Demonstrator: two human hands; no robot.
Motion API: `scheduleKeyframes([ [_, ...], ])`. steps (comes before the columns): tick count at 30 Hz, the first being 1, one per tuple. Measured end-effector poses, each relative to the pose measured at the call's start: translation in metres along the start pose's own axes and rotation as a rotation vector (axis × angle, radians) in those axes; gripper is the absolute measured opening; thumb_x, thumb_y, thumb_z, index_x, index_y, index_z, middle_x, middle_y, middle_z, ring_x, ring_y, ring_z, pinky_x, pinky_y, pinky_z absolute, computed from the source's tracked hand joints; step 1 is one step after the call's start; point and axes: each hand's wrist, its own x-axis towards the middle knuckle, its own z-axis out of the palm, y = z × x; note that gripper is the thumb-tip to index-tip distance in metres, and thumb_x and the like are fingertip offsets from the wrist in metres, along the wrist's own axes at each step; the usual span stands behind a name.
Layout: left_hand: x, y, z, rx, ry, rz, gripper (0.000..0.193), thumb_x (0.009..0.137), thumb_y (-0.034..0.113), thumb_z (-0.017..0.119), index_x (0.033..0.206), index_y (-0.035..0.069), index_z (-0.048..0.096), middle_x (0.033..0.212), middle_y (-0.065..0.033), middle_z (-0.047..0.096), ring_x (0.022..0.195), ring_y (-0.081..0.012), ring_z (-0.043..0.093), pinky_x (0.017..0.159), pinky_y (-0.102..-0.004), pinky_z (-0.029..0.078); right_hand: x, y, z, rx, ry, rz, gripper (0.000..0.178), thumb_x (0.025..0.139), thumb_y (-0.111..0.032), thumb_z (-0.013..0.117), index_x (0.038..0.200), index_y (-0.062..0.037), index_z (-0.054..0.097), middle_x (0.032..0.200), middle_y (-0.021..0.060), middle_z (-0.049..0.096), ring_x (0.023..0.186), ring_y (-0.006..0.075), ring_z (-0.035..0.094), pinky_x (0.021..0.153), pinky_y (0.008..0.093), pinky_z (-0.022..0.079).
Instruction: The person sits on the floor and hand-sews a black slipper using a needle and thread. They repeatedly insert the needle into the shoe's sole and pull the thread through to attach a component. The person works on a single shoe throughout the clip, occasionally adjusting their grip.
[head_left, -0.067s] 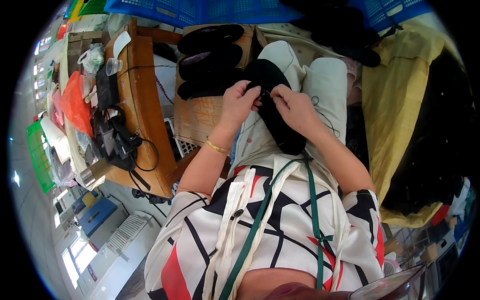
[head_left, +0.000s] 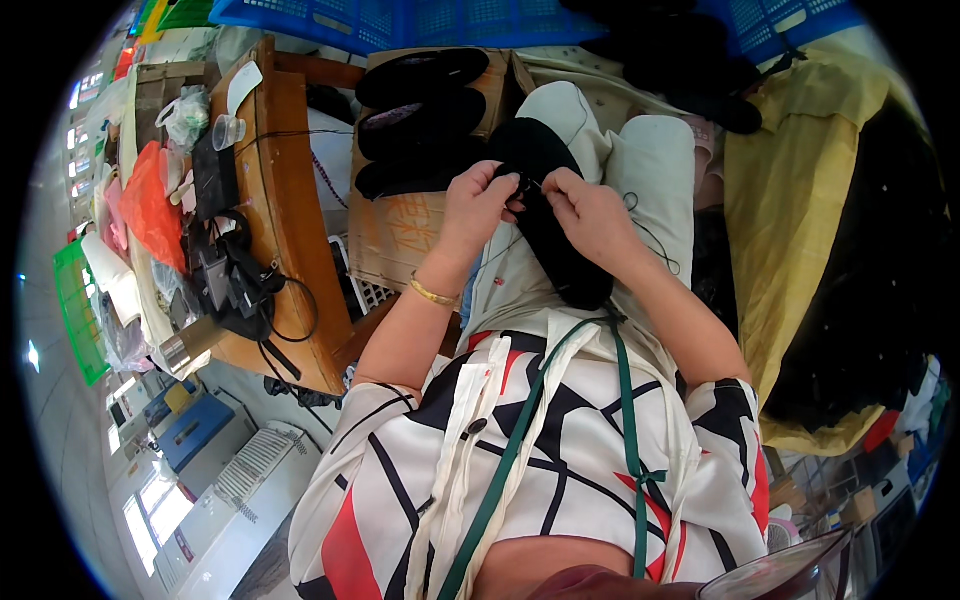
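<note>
A black cloth shoe lies lengthwise across my lap on the pale apron cloth. At its upper part my left hand is closed, thumb and fingers pinching the shoe's edge. Close beside it, my right hand pinches a thin, bright sliver that looks like a needle; its tip is too small to make out clearly. A loose dark thread curls over the cloth to the right of my right hand. The fingers cover part of the shoe's opening.
Several black shoes rest on a cardboard box at the left, beside a wooden table with bags and a clear cup. Blue crates stand at the far side. A yellow sack holding dark items is at the right.
</note>
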Motion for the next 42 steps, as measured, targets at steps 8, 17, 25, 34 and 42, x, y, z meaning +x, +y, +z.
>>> scheduleKeyframes([
  [8,0.004,0.003,-0.011,-0.088,-0.101,-0.049,0.007,0.092,0.014,0.062,0.088,0.008,0.064,0.075,-0.001,0.066,0.06,-0.006,0.059,0.052,-0.0193,0.047,0.008,0.005,0.0,-0.072,0.004,-0.109,0.009,0.095,-0.017,0.056,0.103,-0.0131,0.057,0.08,0.0161,0.066,0.077,0.0399,0.064,0.063,0.0479,0.049],
  [17,-0.001,0.006,-0.008,-0.052,-0.08,-0.003,0.007,0.092,0.015,0.063,0.09,0.009,0.065,0.074,0.0016,0.065,0.059,-0.0033,0.056,0.052,-0.0175,0.043,0.016,0.001,-0.019,-0.16,-0.118,-0.199,0.011,0.094,-0.013,0.055,0.105,-0.012,0.058,0.085,0.0141,0.069,0.079,0.0389,0.065,0.066,0.0464,0.05],
  [25,0.0,0.011,-0.008,-0.066,-0.116,-0.049,0.007,0.092,0.014,0.064,0.091,0.007,0.065,0.075,0.0014,0.064,0.06,-0.0035,0.055,0.053,-0.0177,0.043,0.016,0.003,-0.018,-0.057,-0.123,-0.189,0.01,0.095,-0.014,0.054,0.104,-0.0102,0.058,0.088,0.0148,0.069,0.082,0.0387,0.065,0.068,0.0453,0.05],
  [34,0.0,0.011,-0.011,-0.054,-0.131,-0.059,0.008,0.092,0.014,0.064,0.09,0.006,0.066,0.075,0.0011,0.064,0.06,-0.0036,0.055,0.055,-0.0175,0.045,0.015,0.001,-0.02,-0.039,-0.132,-0.189,0.011,0.095,-0.015,0.055,0.104,-0.0093,0.058,0.085,0.0172,0.067,0.08,0.0406,0.063,0.066,0.046,0.049],
  [42,0.001,0.009,-0.013,-0.037,-0.146,-0.037,0.009,0.092,0.015,0.064,0.093,0.006,0.066,0.076,0.001,0.065,0.061,-0.0039,0.056,0.056,-0.018,0.045,0.018,0.006,-0.021,-0.045,-0.156,-0.228,0.012,0.094,-0.014,0.056,0.104,-0.0087,0.059,0.088,0.0163,0.068,0.082,0.0399,0.064,0.069,0.0441,0.051],
])
